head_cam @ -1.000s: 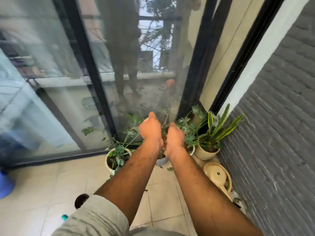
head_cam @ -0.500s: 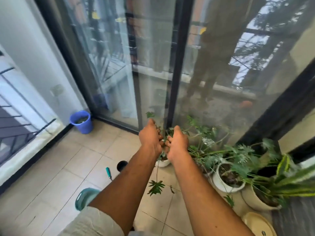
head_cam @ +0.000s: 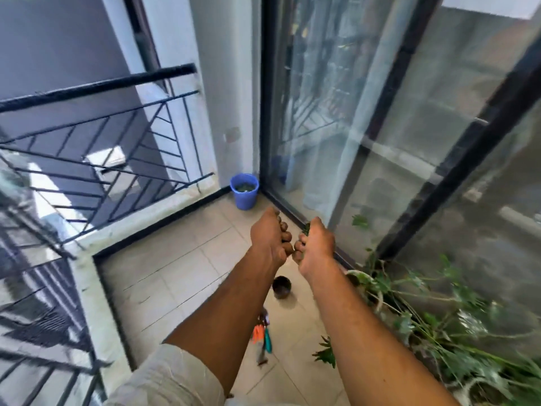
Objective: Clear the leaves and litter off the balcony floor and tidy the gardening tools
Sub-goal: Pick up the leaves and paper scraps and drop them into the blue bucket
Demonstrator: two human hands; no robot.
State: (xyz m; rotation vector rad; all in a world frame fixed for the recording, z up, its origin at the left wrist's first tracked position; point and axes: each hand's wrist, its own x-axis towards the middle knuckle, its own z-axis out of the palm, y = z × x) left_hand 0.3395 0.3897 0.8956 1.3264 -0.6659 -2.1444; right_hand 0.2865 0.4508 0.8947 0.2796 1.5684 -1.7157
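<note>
right hand (head_cam: 316,247) gripping leaves (head_cam: 306,229), blue bucket (head_cam: 244,191)

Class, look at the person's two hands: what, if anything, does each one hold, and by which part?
The right hand is curled round green leaves that poke out above its fingers. The left hand is curled too; what it holds cannot be told.

Blue bucket (head_cam: 244,191); beige floor tiles (head_cam: 181,276); black railing (head_cam: 96,86); orange and teal tool handles (head_cam: 262,336); green leaves (head_cam: 326,353).
</note>
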